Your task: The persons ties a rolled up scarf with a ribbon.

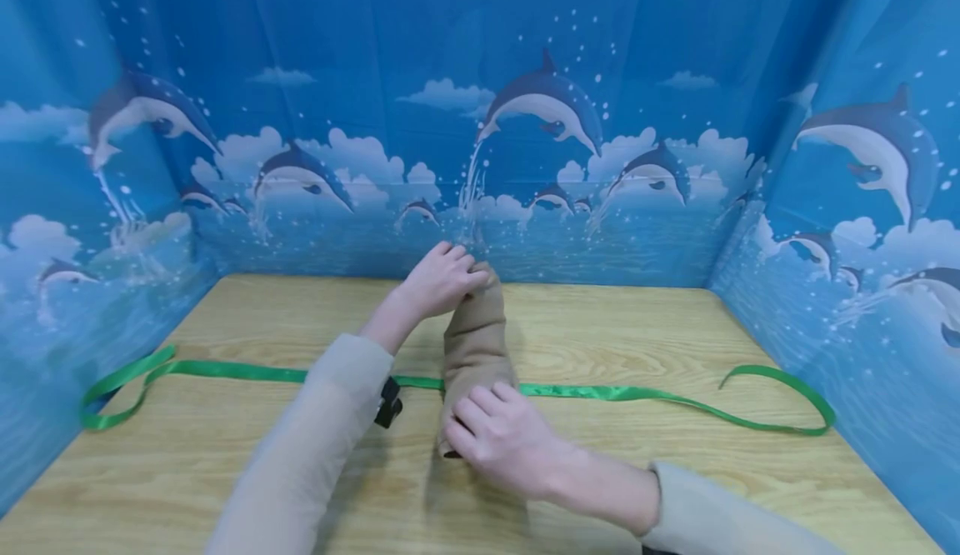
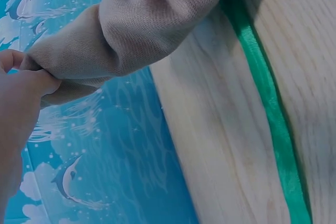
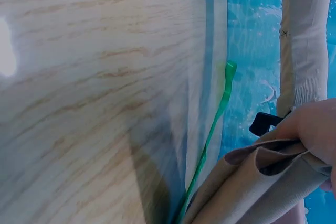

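A long bundle of brown woven cloth point(image 1: 476, 338) is stretched between my hands, gathered into soft folds. My left hand point(image 1: 442, 278) pinches its far end, thumb and fingers closing on the fabric in the left wrist view. At the near end my right hand point(image 1: 510, 438) grips the cloth. Loose layered edges of the cloth point(image 3: 247, 182) show beside that hand in the right wrist view. A green ribbon point(image 1: 585, 392) runs sideways across the wooden table, passing behind the cloth in the head view; its middle is hidden there.
Left of the cloth, the ribbon ends in a loop point(image 1: 112, 417) near the table's left edge. Its other end curls point(image 1: 817, 405) at the right edge. Blue dolphin-printed curtains point(image 1: 360, 230) enclose the wooden table point(image 1: 637, 330) at the back and both sides.
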Demonstrator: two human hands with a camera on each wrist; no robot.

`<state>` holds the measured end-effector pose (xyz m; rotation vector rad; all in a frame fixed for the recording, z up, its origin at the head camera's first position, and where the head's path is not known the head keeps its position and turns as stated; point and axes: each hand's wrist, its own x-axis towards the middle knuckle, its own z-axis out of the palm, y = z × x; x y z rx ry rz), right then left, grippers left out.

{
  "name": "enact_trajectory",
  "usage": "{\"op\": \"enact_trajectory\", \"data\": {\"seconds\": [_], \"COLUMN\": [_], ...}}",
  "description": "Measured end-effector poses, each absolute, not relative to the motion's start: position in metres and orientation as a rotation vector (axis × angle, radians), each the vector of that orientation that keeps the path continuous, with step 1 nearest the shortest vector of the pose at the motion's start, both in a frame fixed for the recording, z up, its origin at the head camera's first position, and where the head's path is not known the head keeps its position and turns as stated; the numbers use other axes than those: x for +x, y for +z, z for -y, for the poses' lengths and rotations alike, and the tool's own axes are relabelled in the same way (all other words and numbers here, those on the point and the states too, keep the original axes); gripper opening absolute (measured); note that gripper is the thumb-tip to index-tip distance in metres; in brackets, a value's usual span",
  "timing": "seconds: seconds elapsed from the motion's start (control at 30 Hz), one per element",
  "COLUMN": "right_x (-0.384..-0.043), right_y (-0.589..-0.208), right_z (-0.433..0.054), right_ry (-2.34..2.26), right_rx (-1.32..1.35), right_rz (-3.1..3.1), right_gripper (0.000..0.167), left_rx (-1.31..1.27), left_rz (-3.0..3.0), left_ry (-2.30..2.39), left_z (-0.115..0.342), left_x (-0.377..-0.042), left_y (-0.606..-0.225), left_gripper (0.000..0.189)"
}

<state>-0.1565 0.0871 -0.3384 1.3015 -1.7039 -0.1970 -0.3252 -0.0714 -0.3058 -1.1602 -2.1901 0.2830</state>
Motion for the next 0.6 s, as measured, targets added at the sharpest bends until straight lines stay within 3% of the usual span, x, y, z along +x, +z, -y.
{"op": "enact_trajectory", "data": {"seconds": [0.43, 0.6], "right_x": [-0.154, -0.151], "right_y": [-0.356, -0.364], "right_z": [-0.078, -0.077], "right_ry": [-0.183, -0.202], "right_rx": [1.342, 1.358], "right_rz": [1.778, 1.825], "right_gripper": [0.035, 0.025], "left_rx": [-1.116, -1.126], "left_rz": [2.240, 2.257], "left_ry": [0.242, 0.259], "left_z": [0.073, 0.073], "left_x": [-0.327, -0.326], "left_y": [-0.327, -0.333], "left_gripper": [0.015, 0.014]}}
